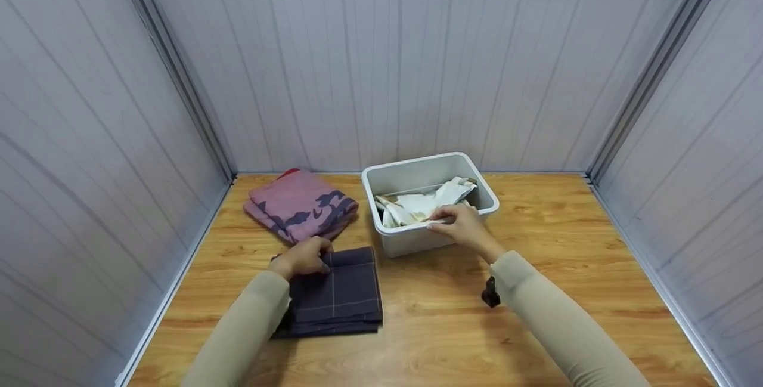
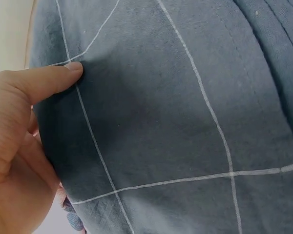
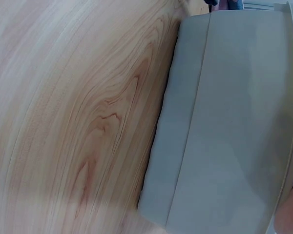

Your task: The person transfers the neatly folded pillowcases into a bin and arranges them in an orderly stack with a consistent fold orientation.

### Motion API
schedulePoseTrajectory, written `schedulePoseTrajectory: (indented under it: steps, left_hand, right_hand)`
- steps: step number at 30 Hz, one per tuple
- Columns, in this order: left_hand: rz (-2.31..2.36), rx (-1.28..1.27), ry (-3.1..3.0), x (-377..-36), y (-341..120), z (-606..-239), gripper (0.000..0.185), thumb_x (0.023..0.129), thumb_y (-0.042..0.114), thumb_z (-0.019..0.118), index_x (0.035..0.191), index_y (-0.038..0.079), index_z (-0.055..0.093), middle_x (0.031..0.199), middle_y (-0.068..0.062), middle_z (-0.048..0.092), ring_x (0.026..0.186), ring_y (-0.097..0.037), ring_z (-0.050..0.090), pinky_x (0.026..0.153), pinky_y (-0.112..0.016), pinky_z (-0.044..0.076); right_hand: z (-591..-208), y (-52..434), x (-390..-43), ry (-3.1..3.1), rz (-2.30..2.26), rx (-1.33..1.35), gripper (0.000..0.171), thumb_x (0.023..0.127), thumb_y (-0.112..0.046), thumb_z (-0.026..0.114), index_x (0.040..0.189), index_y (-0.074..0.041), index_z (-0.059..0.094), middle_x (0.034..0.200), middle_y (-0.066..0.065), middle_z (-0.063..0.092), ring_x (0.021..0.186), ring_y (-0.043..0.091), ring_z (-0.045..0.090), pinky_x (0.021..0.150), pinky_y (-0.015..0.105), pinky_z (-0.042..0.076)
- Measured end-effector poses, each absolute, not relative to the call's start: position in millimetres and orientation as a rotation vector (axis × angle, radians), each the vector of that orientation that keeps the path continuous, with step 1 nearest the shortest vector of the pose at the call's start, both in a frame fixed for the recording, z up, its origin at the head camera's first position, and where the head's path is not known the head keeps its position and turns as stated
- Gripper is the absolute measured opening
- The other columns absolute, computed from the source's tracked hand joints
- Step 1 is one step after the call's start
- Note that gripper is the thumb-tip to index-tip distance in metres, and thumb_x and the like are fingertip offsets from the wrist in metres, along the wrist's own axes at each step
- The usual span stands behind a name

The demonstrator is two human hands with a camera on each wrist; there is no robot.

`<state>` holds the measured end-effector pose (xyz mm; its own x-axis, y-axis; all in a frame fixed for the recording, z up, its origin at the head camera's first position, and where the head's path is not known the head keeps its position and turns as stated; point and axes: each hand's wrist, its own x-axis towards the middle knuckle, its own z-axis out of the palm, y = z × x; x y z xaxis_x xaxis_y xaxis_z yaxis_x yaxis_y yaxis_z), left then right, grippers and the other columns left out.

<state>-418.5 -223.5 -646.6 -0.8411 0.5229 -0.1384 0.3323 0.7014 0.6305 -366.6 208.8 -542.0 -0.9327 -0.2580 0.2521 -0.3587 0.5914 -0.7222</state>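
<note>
A dark folded cloth (image 1: 343, 291) with thin white grid lines lies on the wooden table (image 1: 536, 315) at the near left. My left hand (image 1: 316, 260) grips its far left corner. In the left wrist view the thumb (image 2: 63, 73) presses on top of the dark cloth (image 2: 185, 122), with the fingers hidden beneath. A grey plastic bin (image 1: 411, 167) stands at the middle back and holds a crumpled white cloth (image 1: 426, 202). My right hand (image 1: 441, 224) is at the bin's front rim, fingers curled and pinching the white cloth's edge. The right wrist view shows only the bin's outer wall (image 3: 224, 126).
A folded pink cloth (image 1: 298, 203) with dark blotches lies at the back left, just beyond the dark cloth. Grey panel walls close in the table on the left, back and right. Bare wood (image 3: 73, 112) spreads to the right of the bin and along the near edge.
</note>
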Motion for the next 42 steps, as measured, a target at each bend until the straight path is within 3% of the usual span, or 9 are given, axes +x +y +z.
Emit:
schedulePoseTrajectory:
  steps: [6,10,14,17,22,27,32,42]
  left_hand:
    - [0.846,0.808,2.568,-405,-220,-622,0.025,0.085,0.005,0.085,0.105,0.013,0.073,0.101,-0.006,0.068,0.087,-0.023,0.060,0.076,-0.038,0.053]
    - [0.830,0.821,2.541,-380,-209,-580,0.026,0.087,0.001,0.082,0.111,0.007,0.074,0.109,-0.011,0.071,0.094,-0.026,0.063,0.085,-0.045,0.058]
    - [0.824,0.836,2.553,-370,-204,-562,0.027,0.086,-0.004,0.081,0.112,0.001,0.075,0.112,-0.015,0.073,0.099,-0.026,0.063,0.091,-0.049,0.058]
    - [0.808,0.856,2.563,-367,-203,-556,0.027,0.086,-0.007,0.080,0.112,-0.001,0.075,0.112,-0.017,0.074,0.099,-0.024,0.063,0.091,-0.047,0.057]
    - [0.810,0.868,2.543,-364,-203,-548,0.026,0.086,-0.007,0.080,0.110,0.000,0.075,0.107,-0.012,0.073,0.094,-0.020,0.060,0.086,-0.039,0.055]
    - [0.829,0.890,2.514,-357,-204,-539,0.022,0.088,-0.006,0.080,0.108,0.002,0.075,0.105,-0.009,0.072,0.094,-0.020,0.060,0.085,-0.039,0.054]
    - [0.829,0.910,2.503,-352,-207,-532,0.023,0.089,-0.004,0.081,0.110,0.005,0.077,0.110,-0.009,0.075,0.102,-0.021,0.064,0.092,-0.043,0.057]
    - [0.895,0.966,2.408,-345,-208,-507,0.034,0.087,-0.005,0.082,0.119,0.005,0.078,0.105,-0.010,0.073,0.091,-0.015,0.057,0.086,-0.031,0.051]
  right_hand:
    - [-541,208,-367,-2.696,1.255,0.533,0.016,0.091,-0.018,0.089,0.099,-0.007,0.082,0.101,0.008,0.082,0.099,0.023,0.071,0.091,0.033,0.052]
    - [-540,209,-367,-2.697,1.252,0.533,0.016,0.091,-0.018,0.088,0.099,-0.007,0.082,0.099,0.007,0.082,0.095,0.019,0.070,0.090,0.034,0.053]
    - [-538,210,-368,-2.710,1.249,0.511,0.015,0.091,-0.021,0.088,0.099,-0.010,0.082,0.096,0.003,0.081,0.091,0.012,0.068,0.100,0.037,0.042]
    - [-537,210,-368,-2.715,1.268,0.505,0.015,0.092,-0.021,0.088,0.099,-0.010,0.082,0.093,0.001,0.080,0.086,0.007,0.065,0.096,0.034,0.042]
    - [-536,209,-367,-2.709,1.299,0.514,0.016,0.092,-0.021,0.088,0.099,-0.008,0.081,0.092,0.000,0.079,0.082,0.005,0.063,0.079,0.023,0.049]
    - [-538,209,-367,-2.704,1.298,0.515,0.016,0.091,-0.020,0.088,0.100,-0.008,0.082,0.095,0.002,0.080,0.086,0.007,0.065,0.080,0.021,0.050]
    - [-538,209,-367,-2.697,1.296,0.503,0.016,0.090,-0.019,0.089,0.100,-0.008,0.082,0.098,0.004,0.082,0.089,0.010,0.068,0.082,0.022,0.052]
    - [-533,210,-367,-2.715,1.333,0.514,0.017,0.091,-0.019,0.090,0.100,-0.006,0.083,0.099,0.007,0.082,0.089,0.009,0.068,0.082,0.021,0.053]
